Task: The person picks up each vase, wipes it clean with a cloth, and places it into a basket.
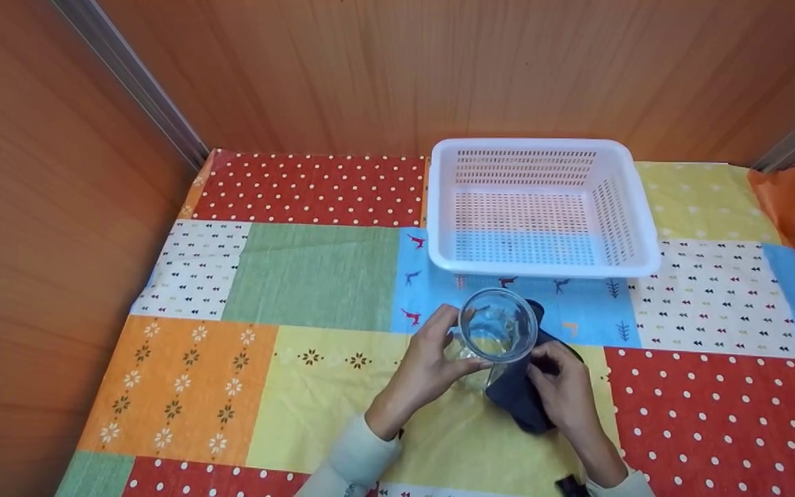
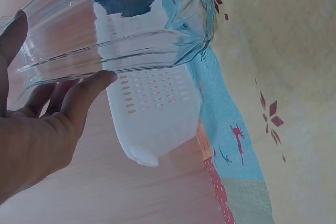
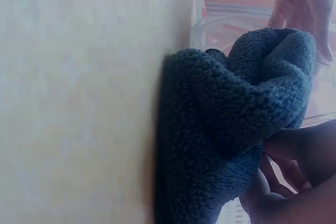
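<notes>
A clear glass jar (image 1: 497,328) stands near the middle of the cloth, its round open mouth facing up toward the head camera. My left hand (image 1: 432,359) grips it near the rim, thumb on the near side and fingers on the far left; the left wrist view shows the fingers around the ribbed glass (image 2: 121,51). My right hand (image 1: 563,386) pinches a dark blue-grey fluffy cloth (image 1: 522,397), which lies bunched against the jar's right side. Close up in the right wrist view, the cloth (image 3: 226,119) hides part of the jar.
A white plastic basket (image 1: 442,259) with slotted walls stands just beyond the jar, and I see nothing inside it. A patchwork-print tablecloth (image 1: 315,276) covers the surface. Wood-grain panels (image 1: 370,76) rise at the back and the sides.
</notes>
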### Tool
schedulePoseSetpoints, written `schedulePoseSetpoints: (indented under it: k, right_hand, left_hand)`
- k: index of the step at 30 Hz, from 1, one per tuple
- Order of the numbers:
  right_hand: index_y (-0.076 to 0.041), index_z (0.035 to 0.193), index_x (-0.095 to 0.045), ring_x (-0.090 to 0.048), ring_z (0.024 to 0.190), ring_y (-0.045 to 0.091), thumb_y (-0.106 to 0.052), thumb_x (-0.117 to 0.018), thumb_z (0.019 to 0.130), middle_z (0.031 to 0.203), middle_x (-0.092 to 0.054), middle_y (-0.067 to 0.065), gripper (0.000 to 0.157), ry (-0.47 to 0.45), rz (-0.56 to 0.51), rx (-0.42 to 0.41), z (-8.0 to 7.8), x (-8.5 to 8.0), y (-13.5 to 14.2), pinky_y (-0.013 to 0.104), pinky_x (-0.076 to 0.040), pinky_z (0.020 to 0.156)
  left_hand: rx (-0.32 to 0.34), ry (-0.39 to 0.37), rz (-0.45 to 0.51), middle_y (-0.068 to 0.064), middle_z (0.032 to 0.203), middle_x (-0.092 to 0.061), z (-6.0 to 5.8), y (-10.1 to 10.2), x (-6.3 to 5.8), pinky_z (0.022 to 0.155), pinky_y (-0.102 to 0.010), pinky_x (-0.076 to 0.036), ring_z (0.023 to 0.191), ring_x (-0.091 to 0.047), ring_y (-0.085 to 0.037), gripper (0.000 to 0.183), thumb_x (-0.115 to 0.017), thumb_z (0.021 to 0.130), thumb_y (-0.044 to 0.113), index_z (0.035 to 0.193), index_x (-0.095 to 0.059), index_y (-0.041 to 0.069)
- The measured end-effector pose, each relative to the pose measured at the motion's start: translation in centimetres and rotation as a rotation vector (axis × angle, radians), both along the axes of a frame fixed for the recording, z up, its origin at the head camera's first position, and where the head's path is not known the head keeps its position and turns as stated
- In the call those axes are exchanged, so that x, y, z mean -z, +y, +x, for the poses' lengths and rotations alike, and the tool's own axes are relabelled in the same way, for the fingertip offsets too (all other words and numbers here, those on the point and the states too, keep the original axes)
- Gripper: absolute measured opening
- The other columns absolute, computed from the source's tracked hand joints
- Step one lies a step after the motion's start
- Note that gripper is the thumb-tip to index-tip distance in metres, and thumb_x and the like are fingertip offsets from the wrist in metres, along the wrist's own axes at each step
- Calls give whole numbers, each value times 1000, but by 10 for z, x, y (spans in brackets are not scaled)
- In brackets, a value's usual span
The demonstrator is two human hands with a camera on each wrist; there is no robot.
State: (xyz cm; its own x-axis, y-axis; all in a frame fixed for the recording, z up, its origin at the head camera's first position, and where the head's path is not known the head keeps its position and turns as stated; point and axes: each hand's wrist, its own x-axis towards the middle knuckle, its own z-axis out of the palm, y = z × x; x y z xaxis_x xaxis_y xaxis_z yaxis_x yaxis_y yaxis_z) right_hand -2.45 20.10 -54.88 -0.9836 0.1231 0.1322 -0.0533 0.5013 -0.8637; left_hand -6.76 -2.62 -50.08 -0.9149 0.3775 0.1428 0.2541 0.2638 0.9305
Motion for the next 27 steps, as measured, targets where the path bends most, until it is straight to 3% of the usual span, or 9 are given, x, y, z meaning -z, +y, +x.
schedulePoseSetpoints:
  k: [8, 14, 20, 27]
  right_hand:
    - [-2, 94, -73, -63, 91, 13, 19, -71, 86, 99, -71, 9, 22, 32, -18, 5, 1, -5, -2, 13, -52, 82]
    - [2, 96, -72, -62, 93, 3, 20, -70, 88, 101, -68, 12, 20, 30, -103, 3, 1, -28, -7, 12, -55, 81]
    - [4, 98, -74, -64, 97, 6, 23, -71, 86, 98, -66, 3, 23, 103, -178, -1, 1, -50, -12, 16, -57, 82]
    - [1, 98, -75, -65, 99, 9, 19, -74, 87, 97, -65, 0, 22, 99, -130, 4, 1, -50, -12, 19, -59, 81]
  left_hand:
    - [-24, -26, -26, 3, 126, -62, 1, 1, -1, 103, -47, -56, 122, -61, -17, 62, -93, 82, 18, 135, -62, 20]
    - [-20, -20, -10, 1, 127, -62, 1, 1, -1, 103, -47, -56, 124, -62, -27, 61, -93, 82, 16, 135, -62, 19]
    - [-9, -19, 5, 0, 127, -61, 1, 1, 0, 105, -43, -55, 124, -61, -29, 61, -93, 82, 15, 134, -62, 17]
    - [-8, -13, 5, 0, 127, -61, 0, 2, 0, 106, -42, -54, 124, -61, -26, 61, -93, 82, 15, 135, -62, 18]
